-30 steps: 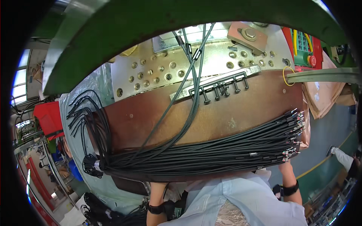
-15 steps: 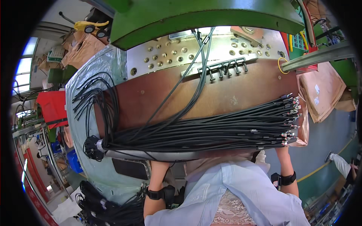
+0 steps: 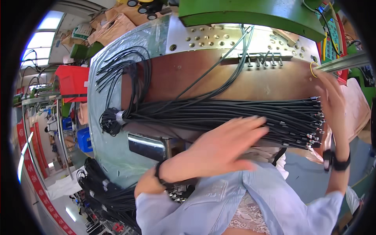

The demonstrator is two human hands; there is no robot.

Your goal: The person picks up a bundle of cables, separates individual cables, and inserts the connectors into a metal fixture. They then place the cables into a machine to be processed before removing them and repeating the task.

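A thick bundle of black cables (image 3: 203, 113) lies across the brown board (image 3: 168, 74), with small metal connectors (image 3: 315, 129) at its right end. Pale tape (image 3: 120, 116) binds the bundle near its left end. My left hand (image 3: 223, 145) hovers at the bundle's front edge with fingers stretched out, holding nothing; whether it touches the cables I cannot tell. Beyond the connector ends, my right hand (image 3: 332, 92) is raised, its fingers extended, close to a yellow loop (image 3: 313, 69) and a metal bar (image 3: 344, 62).
Behind the board stands a green machine (image 3: 250, 15) over a drilled metal plate (image 3: 211, 37). A black pegged fixture (image 3: 262, 60) sits at the plate's front edge, cables beside it. More black cables (image 3: 105, 192) hang at lower left, near a red bin (image 3: 72, 82).
Both hands have come up from below the board's front edge: the left over the bundle's front, the right up beyond the connectors. The whole view has shifted, the bench now sitting further right.
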